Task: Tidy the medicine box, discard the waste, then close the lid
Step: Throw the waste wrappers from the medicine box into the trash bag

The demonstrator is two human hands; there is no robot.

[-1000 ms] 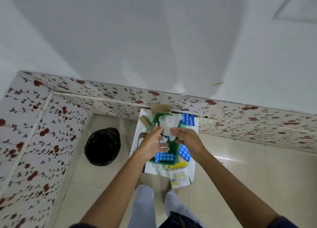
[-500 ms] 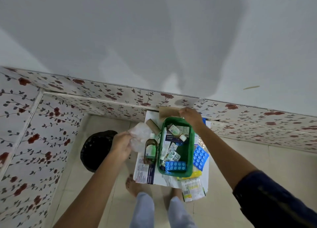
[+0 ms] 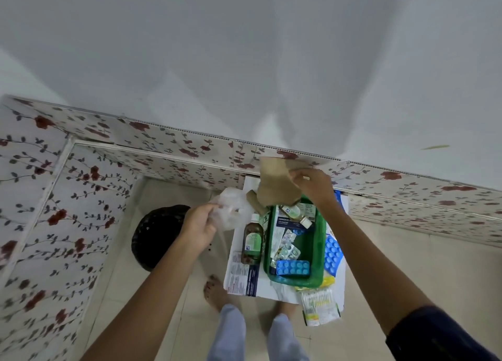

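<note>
Left hand (image 3: 199, 229) clenched on a crumpled clear plastic bag (image 3: 233, 207), held just above and beside the black-lined bin (image 3: 153, 235) to its left. Right hand (image 3: 315, 187) pinching a piece of brown paper (image 3: 277, 189) over the far end of the green medicine box (image 3: 320, 235), which sits below and between both hands on a white surface (image 3: 269, 290). Best carried fully over the bin mouth before letting go, since light plastic drifts; likewise the paper lifted clear of the small bottle (image 3: 294, 214) in the box. Just right of the left hand, a brown bottle (image 3: 252, 242) lying beside the box; blue blister packs (image 3: 292, 268) inside. Readable: "MEDICATED" on a dark carton (image 3: 288, 222) in the box; other labels too small. No lid seen.
</note>
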